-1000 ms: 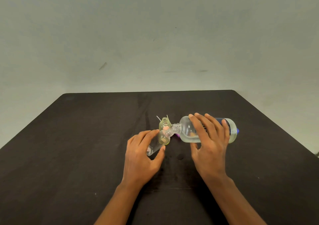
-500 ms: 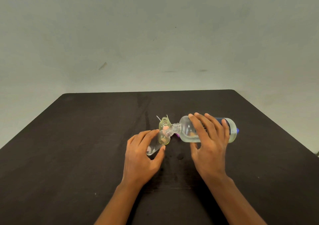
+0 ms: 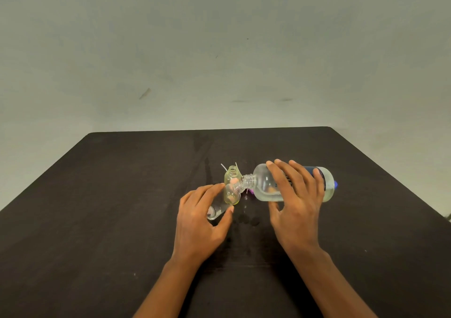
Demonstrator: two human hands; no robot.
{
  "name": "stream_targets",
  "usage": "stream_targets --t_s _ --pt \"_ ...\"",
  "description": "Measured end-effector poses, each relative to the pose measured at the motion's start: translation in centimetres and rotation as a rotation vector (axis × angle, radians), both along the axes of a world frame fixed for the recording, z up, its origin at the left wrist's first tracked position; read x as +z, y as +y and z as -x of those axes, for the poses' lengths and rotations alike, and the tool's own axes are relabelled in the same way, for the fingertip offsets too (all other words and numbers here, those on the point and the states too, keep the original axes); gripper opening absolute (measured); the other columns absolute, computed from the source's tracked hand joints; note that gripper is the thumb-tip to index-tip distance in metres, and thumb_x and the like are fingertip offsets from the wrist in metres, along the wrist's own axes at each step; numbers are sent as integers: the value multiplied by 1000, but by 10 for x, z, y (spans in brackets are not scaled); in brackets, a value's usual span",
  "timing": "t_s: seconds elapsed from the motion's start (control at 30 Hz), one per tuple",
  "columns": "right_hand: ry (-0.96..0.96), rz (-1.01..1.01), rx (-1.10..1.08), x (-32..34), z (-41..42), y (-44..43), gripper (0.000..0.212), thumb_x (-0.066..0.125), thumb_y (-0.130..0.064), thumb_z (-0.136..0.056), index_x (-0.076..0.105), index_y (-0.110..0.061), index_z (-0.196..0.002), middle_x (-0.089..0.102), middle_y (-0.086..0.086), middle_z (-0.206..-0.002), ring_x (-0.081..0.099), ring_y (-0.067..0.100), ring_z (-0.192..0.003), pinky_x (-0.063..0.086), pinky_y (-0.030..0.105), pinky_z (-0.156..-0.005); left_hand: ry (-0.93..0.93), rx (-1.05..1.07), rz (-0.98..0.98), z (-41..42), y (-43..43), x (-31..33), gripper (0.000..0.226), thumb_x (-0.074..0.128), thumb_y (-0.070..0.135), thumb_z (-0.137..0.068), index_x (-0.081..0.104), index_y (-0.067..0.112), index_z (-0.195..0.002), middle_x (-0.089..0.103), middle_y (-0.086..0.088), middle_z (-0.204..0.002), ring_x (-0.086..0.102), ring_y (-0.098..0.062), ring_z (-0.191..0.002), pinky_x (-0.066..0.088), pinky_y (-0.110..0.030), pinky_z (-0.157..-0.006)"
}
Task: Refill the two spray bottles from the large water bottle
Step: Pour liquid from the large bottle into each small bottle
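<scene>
Hands: left hand (image 3: 202,220) wraps a small clear plastic spray bottle (image 3: 225,201), thumb and fingers closed round its body; right hand (image 3: 296,205) grips the large clear plastic water bottle (image 3: 266,183) from above, fingers spread over it.
Large bottle: tipped nearly level above the table, open neck pointing left and meeting the tilted small bottle's mouth.
Second spray bottle: yellowish clear plastic bottle (image 3: 231,174), upright, uncapped, just behind the first.
Table: dark matte tabletop (image 3: 97,207), wet drops (image 3: 246,217) between the hands.
Hard to make out: thin white tubes behind the yellowish bottle; purple object under the large bottle's neck; the blue label is mostly covered.
</scene>
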State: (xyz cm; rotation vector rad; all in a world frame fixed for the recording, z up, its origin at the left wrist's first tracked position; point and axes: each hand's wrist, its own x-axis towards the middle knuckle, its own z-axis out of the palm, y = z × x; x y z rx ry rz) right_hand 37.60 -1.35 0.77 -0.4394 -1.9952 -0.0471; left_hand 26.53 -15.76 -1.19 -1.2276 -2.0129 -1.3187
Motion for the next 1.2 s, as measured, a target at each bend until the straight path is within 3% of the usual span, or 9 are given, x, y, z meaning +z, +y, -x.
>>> stream_targets --t_s 0.47,0.77,1.0,1.2 --pt "23 74 -15 -2 0 -4 81 87 -5 -52 58 -17 -126 61 -1 -123 48 17 -115 32 45 -100 -8 -21 -29 -2 0 0 41 64 40 -76 64 20 -112 60 22 -104 45 17 -105 42 -24 -91" --pt "34 74 -26 -2 0 -4 86 88 -8 -53 50 -21 -129 57 -3 -126 47 15 -116 33 48 -101 -44 -54 -6 -1 0 -1 41 65 45 -76 63 22 -111 62 19 -102 60 -12 -101 49 -36 -89" --pt "24 58 -40 -3 0 -1 87 88 -5 -52 51 -20 -129 60 1 -124 47 16 -120 31 48 -102 -22 -54 2 -1 0 0 42 65 46 -76 65 21 -110 61 20 -103 52 4 -101 44 -26 -90" --pt "25 37 -43 -2 0 -1 87 87 1 -50 53 -18 -128 62 3 -123 46 17 -121 25 46 -106 -8 -61 -7 0 0 0 41 66 44 -77 65 20 -110 61 20 -102 54 3 -99 42 -26 -91"
